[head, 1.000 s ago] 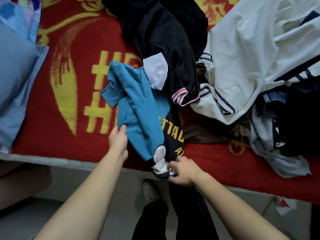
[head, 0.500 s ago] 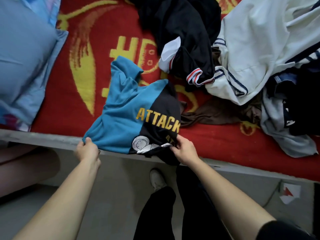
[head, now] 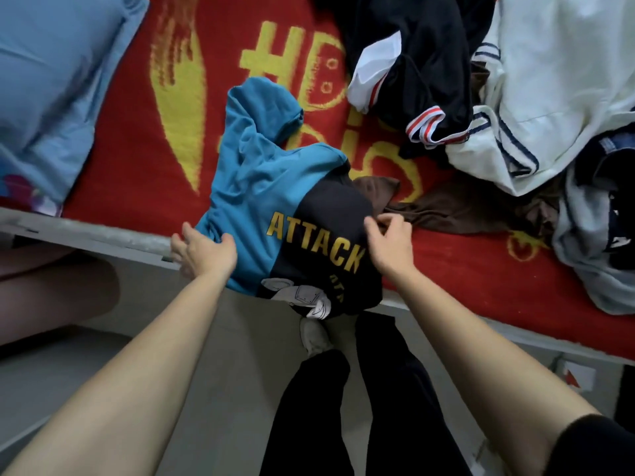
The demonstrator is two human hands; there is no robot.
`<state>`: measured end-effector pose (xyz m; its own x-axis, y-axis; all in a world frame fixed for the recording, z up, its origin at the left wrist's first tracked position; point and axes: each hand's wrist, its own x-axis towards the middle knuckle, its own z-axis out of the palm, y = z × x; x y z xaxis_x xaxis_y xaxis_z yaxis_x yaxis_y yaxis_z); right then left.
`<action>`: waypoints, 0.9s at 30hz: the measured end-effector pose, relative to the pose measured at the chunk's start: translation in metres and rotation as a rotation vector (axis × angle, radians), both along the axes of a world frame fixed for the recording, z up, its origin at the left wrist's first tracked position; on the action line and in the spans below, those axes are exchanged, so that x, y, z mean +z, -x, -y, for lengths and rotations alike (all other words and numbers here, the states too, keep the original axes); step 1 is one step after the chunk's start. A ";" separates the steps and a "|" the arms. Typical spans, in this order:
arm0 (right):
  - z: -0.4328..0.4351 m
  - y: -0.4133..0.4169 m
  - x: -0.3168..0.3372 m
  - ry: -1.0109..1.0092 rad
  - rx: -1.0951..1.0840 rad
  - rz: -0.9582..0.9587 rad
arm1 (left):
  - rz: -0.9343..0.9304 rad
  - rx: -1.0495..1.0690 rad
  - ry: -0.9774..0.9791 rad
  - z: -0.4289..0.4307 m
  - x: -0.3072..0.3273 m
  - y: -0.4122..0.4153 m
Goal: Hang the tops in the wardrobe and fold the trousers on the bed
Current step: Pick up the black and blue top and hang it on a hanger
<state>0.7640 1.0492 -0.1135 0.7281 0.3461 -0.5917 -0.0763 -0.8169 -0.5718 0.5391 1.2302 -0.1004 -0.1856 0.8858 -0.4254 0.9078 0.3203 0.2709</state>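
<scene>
At the near edge of the bed, the blue-and-black ATTACK top is seen spread on the red-and-yellow blanket, its hem draped over the grey bed rail. The left hand is laid at the top's blue edge, fingers splayed wide, thumb on the fabric, nothing gripped. The right hand is set at the black edge with fingers bent; whether cloth is pinched cannot be told. Just beyond that hand, a brown garment is bunched against the top. Behind it, a black garment with a striped cuff and a white navy-striped garment are heaped together, with a pale grey garment beside them. A blue pillow is parked well apart.
</scene>
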 end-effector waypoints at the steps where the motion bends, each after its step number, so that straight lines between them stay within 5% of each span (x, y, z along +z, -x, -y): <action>1: -0.012 -0.008 -0.001 -0.037 -0.138 -0.102 | -0.001 -0.093 -0.032 -0.001 -0.001 -0.004; 4: -0.043 -0.015 -0.004 -0.069 -0.148 -0.360 | 0.085 -0.320 -0.094 -0.010 -0.005 -0.015; 10: -0.048 0.056 0.002 -0.142 1.040 0.317 | 0.324 -0.458 -0.169 -0.041 0.005 -0.055; 15: -0.019 0.089 -0.008 -0.054 1.409 0.424 | 0.207 -0.895 0.057 -0.037 -0.001 -0.064; 19: -0.006 0.082 -0.012 -0.044 1.466 0.388 | 0.004 -1.149 -0.067 -0.034 -0.010 -0.047; 24: -0.002 0.045 -0.005 -0.046 0.715 0.195 | 0.164 -0.671 -0.166 -0.035 0.008 -0.022; 27: -0.008 0.015 0.003 0.218 0.735 0.122 | 0.205 -0.594 -0.200 -0.032 0.029 -0.010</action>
